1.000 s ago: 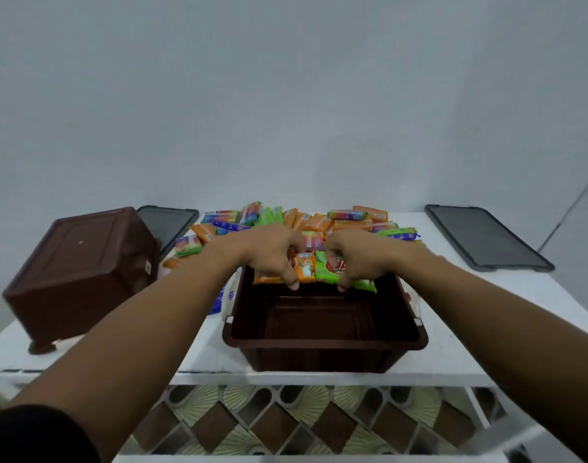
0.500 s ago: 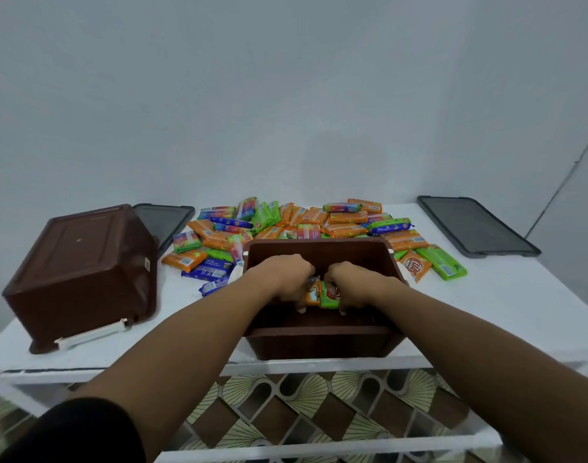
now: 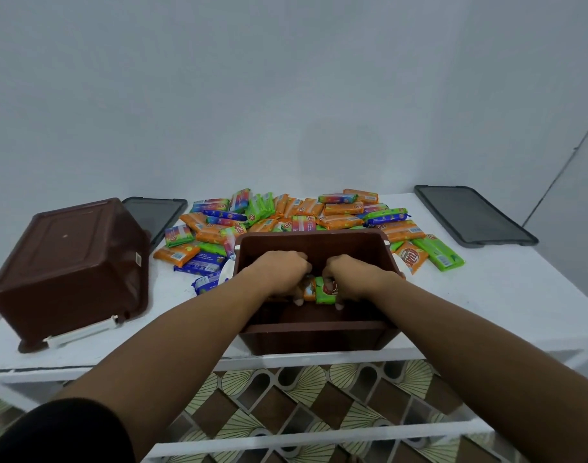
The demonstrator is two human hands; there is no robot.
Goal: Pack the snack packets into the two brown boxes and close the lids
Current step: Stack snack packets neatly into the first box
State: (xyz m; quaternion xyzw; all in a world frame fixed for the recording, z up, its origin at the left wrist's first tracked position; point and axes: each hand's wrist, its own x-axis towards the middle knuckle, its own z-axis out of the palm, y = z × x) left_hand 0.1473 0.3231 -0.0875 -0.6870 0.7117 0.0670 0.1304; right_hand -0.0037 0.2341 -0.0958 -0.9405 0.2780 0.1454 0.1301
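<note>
An open brown box stands at the table's front edge. Both my hands reach down inside it. My left hand grips an orange snack packet. My right hand grips a green snack packet beside it; the two packets touch. A pile of orange, green and blue snack packets lies on the table behind the box. A second brown box lies upside down at the left, tilted, with a white latch showing at its lower edge.
Two dark grey lids lie flat on the white table: one behind the overturned box, one at the far right. A plain wall rises behind. Patterned floor tiles show below the table's front rail.
Both hands picked packets from the pile at the box's far rim and carried them down into the box. They sit slightly deeper than half a second ago.
</note>
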